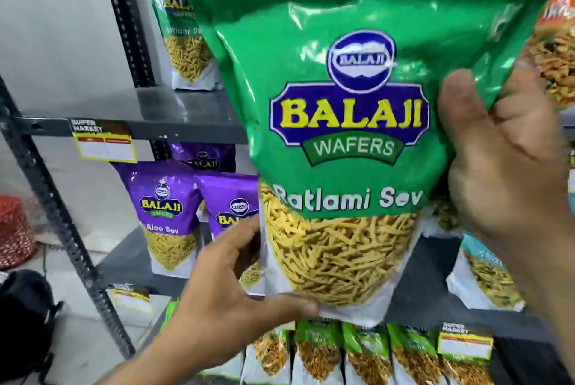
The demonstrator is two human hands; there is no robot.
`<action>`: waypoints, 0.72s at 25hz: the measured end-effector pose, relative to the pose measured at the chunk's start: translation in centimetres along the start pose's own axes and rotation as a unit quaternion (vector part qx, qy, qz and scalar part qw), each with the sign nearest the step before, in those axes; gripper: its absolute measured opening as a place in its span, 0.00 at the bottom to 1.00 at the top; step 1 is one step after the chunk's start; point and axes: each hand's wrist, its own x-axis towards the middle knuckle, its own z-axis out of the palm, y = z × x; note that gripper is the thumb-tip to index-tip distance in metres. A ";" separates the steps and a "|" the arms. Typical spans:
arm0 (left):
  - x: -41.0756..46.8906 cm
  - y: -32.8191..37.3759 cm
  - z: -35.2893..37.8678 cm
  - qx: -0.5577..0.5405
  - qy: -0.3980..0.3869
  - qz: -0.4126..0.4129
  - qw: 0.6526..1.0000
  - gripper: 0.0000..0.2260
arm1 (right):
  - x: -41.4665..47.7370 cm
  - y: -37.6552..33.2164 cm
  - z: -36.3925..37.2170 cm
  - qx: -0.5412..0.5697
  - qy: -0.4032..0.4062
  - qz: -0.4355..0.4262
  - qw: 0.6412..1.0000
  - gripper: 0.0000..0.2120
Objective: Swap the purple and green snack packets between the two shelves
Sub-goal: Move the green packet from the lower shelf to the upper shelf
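1. Big green packet, "Ratlami Sev", is up off the shelves and filling the middle of the view, held upright, label facing the camera.
2. Left hand is under the packet's lower-left corner, thumb across the bottom seam, fingers curled round behind. It's holding the pkt from below.
3. Right hand clamps the right edge, thumb pressed on the front film, other fingers out of sight behind. So both hands are closed on the same green pkt.
4. Second green packet stands on the upper shelf, back left, w/ bare shelf in front of it.
5. Purple packets: one reads "Aloo Sev", another just beside it, partly hidden behind the left hand, and a third behind them. All three are on the lower shelf.
6. Step in hand, by my read: a green pkt in transit, bound for the purple row's shelf. Purples look untouched, so the swap is early to mid.
7. Next move calls for lowering it to the lower shelf and standing it on its flat base. Free space beside the purples looks tight, so it may need nudging in or a purple lifted out first.
8. Bag is soft and glossy; keep the bottom supported so it doesn't slip or flop.
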 end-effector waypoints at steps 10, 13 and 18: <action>15.6 1.9 -15.1 0.078 0.055 0.051 0.994 0.24 | 17.3 1.0 13.5 -0.235 0.026 0.002 0.972 0.27; 18.5 0.2 -16.9 0.104 0.039 0.036 0.993 0.13 | 19.4 4.3 15.5 -0.295 0.038 0.087 0.951 0.27; 20.9 -2.4 -18.8 0.113 0.015 -0.016 0.993 0.17 | 20.7 7.3 17.7 -0.284 0.057 0.179 0.940 0.27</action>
